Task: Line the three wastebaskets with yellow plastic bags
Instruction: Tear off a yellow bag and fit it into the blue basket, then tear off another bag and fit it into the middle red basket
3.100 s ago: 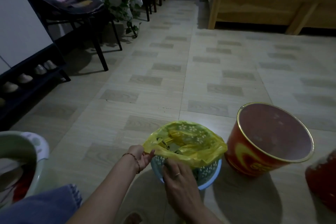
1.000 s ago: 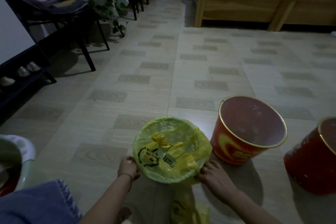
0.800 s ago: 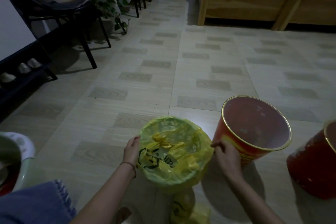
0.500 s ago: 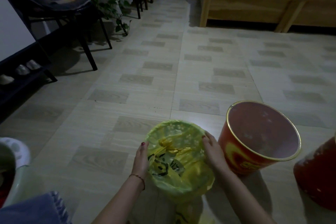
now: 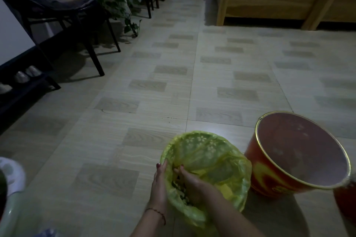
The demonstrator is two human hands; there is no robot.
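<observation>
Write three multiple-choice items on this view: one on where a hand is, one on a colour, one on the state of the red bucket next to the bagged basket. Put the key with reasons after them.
1. Where is the right hand?
A. Down inside the yellow bag
B. On the rim of the red bucket
C. Flat on the tiled floor

2. What colour is the rim band of the red bucket?
A. Blue
B. Gold
C. Black

3. What is the state of the red bucket?
A. Lined with a yellow bag
B. Tipped over on its side
C. Upright and unlined

Key:
1 A, its fingers reach down into the bag's hollow, while the left hand rests against the outside of the bagged basket.
2 B, a thin gold band runs round the mouth.
3 C, it stands upright and its bare inner wall shows, with no plastic over the rim.
</observation>
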